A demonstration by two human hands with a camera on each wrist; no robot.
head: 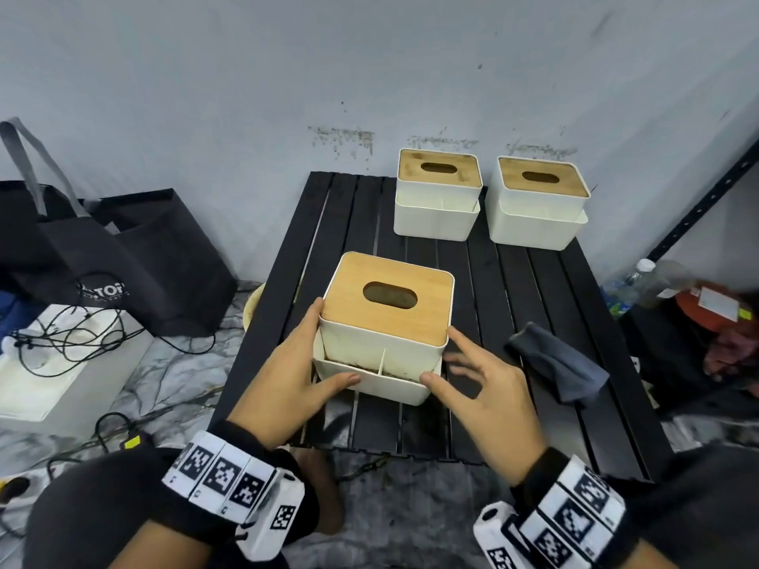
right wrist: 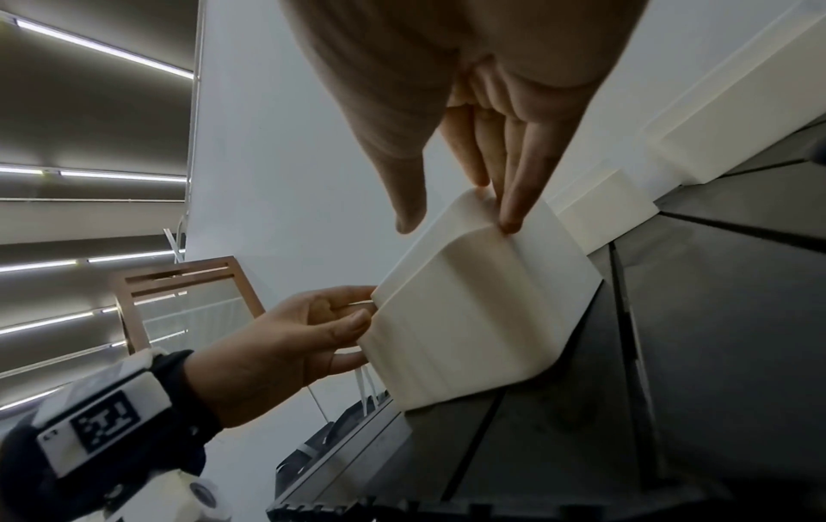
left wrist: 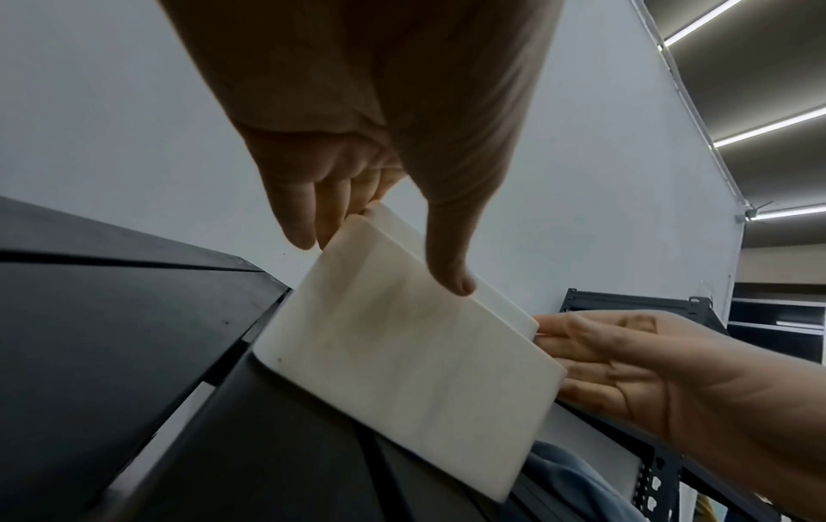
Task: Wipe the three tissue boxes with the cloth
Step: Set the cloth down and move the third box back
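While the left hand (head: 287, 371) grips the near box (head: 384, 328), the open right hand (head: 478, 384) sits beside the cloth (head: 556, 363), right of centre.

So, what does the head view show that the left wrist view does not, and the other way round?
Only the head view shows the wooden lid of the near tissue box, the two far tissue boxes and the black bag. Only the left wrist view shows the ceiling lights. Both show the near tissue box, the left hand holding it, the open right hand, the grey cloth and the black table.
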